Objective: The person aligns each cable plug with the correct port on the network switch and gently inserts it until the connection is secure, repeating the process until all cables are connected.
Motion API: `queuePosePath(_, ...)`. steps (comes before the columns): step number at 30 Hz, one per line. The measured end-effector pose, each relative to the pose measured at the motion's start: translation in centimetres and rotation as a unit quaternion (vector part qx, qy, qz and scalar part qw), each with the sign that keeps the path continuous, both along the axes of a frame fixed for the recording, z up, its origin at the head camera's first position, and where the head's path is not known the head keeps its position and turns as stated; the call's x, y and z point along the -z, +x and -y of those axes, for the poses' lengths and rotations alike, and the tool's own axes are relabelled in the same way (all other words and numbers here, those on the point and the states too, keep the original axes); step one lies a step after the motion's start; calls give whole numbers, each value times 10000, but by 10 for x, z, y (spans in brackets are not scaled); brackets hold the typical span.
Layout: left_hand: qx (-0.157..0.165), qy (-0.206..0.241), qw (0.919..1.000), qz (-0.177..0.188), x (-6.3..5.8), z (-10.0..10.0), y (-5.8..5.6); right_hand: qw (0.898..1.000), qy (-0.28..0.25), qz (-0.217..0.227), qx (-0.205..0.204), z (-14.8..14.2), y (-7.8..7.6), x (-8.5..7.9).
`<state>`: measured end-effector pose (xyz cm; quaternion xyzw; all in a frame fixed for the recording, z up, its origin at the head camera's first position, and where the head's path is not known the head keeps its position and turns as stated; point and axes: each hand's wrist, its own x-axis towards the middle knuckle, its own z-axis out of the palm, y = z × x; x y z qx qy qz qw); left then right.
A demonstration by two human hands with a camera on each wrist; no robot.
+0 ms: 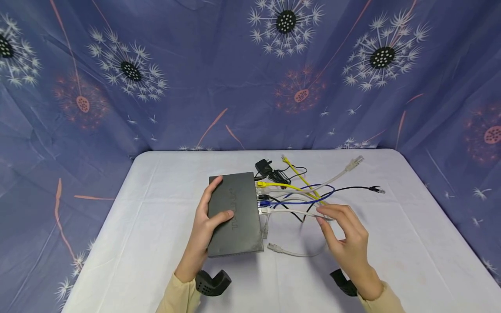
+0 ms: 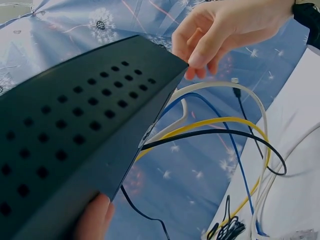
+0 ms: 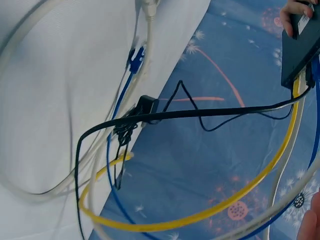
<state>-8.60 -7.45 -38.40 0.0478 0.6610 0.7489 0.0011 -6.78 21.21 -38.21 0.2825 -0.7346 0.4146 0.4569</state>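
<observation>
My left hand (image 1: 205,221) grips a flat black network switch (image 1: 236,234) by its left side, thumb on top. Ethernet cables run from ports on its right side: a yellow cable (image 1: 274,184), a blue cable (image 1: 287,203), a black one and pale ones, the nearest being a white cable (image 1: 289,211). Right of the switch is my right hand (image 1: 350,243), thumb and index fingertips a little apart beside the white cable. In the left wrist view, that right hand (image 2: 225,37) appears by the switch's far corner, with no cable visibly pinched. Rows of vent holes mark the switch's side.
A black power adapter (image 1: 263,167) with bundled cord lies behind the switch. Loose cable ends spread over the white table (image 1: 156,243): a grey plug (image 1: 354,163), a black plug (image 1: 377,189) and another grey plug (image 1: 274,248) in front. A patterned blue curtain (image 1: 188,87) hangs behind.
</observation>
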Motion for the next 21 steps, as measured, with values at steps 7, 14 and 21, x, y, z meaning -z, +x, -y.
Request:
queuePosePath(7, 13, 160, 9999, 64, 1, 3, -2, 9999, 19, 112, 59, -11, 3, 11)
queuePosePath(14, 23, 233, 9997, 84, 2, 6, -3, 9991, 250, 339, 16, -10, 9, 20)
queuePosePath(21, 1, 147, 9999, 45, 4, 7, -5, 9956, 553, 675, -346, -2, 17, 31)
